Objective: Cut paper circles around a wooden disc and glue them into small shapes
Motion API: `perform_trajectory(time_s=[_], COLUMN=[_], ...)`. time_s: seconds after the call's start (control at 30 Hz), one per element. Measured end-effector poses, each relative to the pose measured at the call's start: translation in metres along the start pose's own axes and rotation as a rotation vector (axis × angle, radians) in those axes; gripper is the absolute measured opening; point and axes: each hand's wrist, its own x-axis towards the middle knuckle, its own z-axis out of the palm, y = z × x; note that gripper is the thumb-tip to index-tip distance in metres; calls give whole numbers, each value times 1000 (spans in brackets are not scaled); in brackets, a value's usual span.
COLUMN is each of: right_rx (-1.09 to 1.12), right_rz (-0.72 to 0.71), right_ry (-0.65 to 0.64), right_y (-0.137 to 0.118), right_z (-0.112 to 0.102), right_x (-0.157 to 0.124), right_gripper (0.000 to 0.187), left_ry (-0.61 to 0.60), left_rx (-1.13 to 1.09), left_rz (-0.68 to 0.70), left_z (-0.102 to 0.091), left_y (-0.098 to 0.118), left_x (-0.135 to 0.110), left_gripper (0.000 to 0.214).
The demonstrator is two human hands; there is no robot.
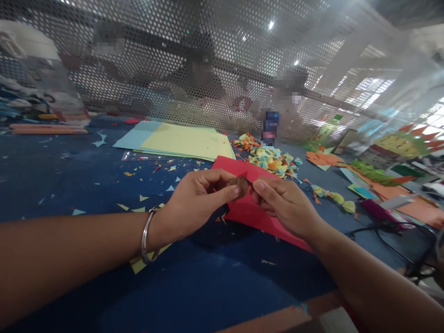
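My left hand (pixel 208 187), with a silver bangle at its wrist, pinches a small round brown piece (pixel 242 186) between thumb and fingers. Its kind is not clear. My right hand (pixel 282 201) is closed, thumb against the fingers, around a thin dark bit at the right edge of that piece. Both hands are held close together in front of me. Below them lies a sheet of red paper (pixel 249 217) on the blue table (pixel 114 277), partly covered by my hands.
Yellow and light-blue sheets (pixel 187 141) lie behind the hands. Beyond the red paper is a heap of cut coloured scraps (pixel 274 159). A plastic bottle (pixel 64 88) and orange pencils (pixel 48 129) are at left; cables (pixel 385 236) run at right. Perforated metal (pixel 145 60) borders the back, with people behind it.
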Motion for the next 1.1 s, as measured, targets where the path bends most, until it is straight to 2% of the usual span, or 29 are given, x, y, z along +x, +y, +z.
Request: perform_trajectory(time_s=[0.63,0.9,1.1], right_rx=[-126,-150,-105], right_rz=[-98,-88,-80], right_ry=[-2,-17,-26], right_y=[1,3,2], right_z=[-6,-7,-6], right_x=[2,3,4], right_gripper=[47,47,47], left_ry=[-24,-20,-39], left_rx=[-59,-4,-40], left_rz=[25,8,-1], left_z=[-2,-3,-3], left_y=[-2,-1,-4], left_x=[6,6,8], left_gripper=[13,14,16])
